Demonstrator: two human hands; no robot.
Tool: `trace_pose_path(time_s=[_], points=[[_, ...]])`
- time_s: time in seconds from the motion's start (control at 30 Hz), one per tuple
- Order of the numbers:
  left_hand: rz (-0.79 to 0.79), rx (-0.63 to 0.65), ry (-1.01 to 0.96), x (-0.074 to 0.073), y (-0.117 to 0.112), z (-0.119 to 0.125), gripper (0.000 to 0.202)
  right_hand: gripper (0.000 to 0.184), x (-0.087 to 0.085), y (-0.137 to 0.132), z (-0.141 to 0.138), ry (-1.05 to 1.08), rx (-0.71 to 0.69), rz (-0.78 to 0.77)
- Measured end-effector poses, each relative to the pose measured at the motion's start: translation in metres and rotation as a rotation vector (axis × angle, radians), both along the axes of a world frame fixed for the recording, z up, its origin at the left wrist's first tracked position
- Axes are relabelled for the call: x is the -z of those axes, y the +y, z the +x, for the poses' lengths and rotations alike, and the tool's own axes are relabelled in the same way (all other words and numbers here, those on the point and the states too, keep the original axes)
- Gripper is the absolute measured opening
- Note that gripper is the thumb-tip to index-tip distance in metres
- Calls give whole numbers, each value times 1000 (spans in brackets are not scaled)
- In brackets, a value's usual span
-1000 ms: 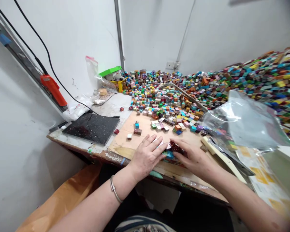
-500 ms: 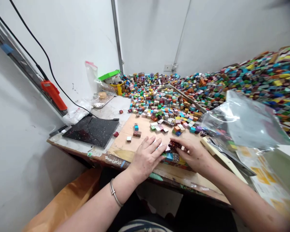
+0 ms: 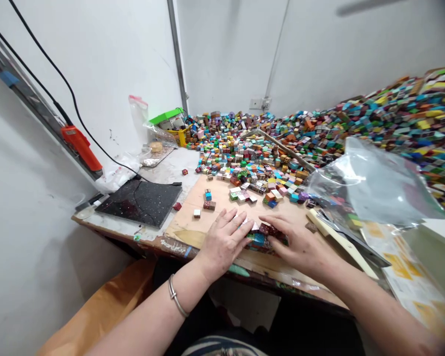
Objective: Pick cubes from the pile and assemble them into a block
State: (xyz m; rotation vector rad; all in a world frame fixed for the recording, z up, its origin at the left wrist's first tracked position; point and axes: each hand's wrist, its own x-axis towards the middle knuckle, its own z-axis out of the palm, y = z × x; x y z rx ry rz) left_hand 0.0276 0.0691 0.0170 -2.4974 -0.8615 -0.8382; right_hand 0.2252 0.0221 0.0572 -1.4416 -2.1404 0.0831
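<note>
Against white walls (image 3: 222, 54), a worktable (image 3: 187, 158) fills the corner, its far side and right side buried under a heap of small coloured blocks (image 3: 241, 153) that climbs highest at the right. A wall socket (image 3: 260, 104) sits just above the heap. An orange-red tool (image 3: 81, 148) with a black cord hangs by a metal strip at the left, and a black speckled slab (image 3: 143, 202) lies on the table below it. In front of the person is a pale wooden board (image 3: 185, 217) with a few loose blocks on it; to its right are a cream-coloured handle (image 3: 341, 242) and a clear plastic bag (image 3: 374, 178). Near the board's front edge, both hands meet over a small group of blocks, a blue block (image 3: 258, 239) among them. The left hand (image 3: 222, 242) is open, fingers spread and laid over the group's left part. The right hand (image 3: 300, 247) curves around a dark red block (image 3: 269, 230), fingers above and thumb below; whether it grips or only touches cannot be told. Compared with half a second ago, the dark red block sits lower, the right hand covers a patterned block then visible beside the blue one, and the left hand has hardly moved.
</note>
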Motion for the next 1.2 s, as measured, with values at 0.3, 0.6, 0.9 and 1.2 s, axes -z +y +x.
trace_pose_path(time_s=[0.3,0.6,0.9,1.2], points=[[-61,17,-9,3,0,0,57,31,13,12,3,67,-52,-81],[-35,-4,9,3,0,0,60,19,15,16,-3,108,-15,-48],[2,-36,15,2,0,1,56,31,19,12,-7,38,42,41],[-17,-20,-9,3,0,1,54,38,9,5,-3,27,84,60]])
